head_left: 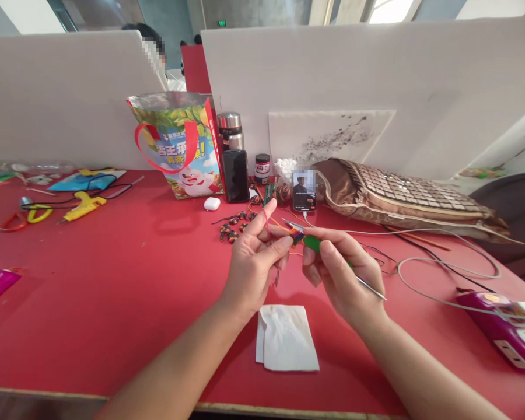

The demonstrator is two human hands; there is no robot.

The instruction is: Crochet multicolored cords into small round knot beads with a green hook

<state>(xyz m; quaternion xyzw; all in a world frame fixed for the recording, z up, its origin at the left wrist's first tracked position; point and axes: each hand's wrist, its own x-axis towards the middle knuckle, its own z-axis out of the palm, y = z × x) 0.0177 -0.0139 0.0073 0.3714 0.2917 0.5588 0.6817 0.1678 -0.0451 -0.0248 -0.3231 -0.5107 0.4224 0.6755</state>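
Green-gripped, the crochet hook [311,242] lies in the right hand [352,271] above the tabletop [157,286], its fingers closed around the grip; the long axis slants far left to near right, one metal end pointing near right. The left hand [256,261] pinches multicoloured crochet work [296,237].

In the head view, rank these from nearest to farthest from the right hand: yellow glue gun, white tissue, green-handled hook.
From the right hand:
1. Green-handled hook: held in it.
2. White tissue: below and to the left in the picture.
3. Yellow glue gun: well off to the left.
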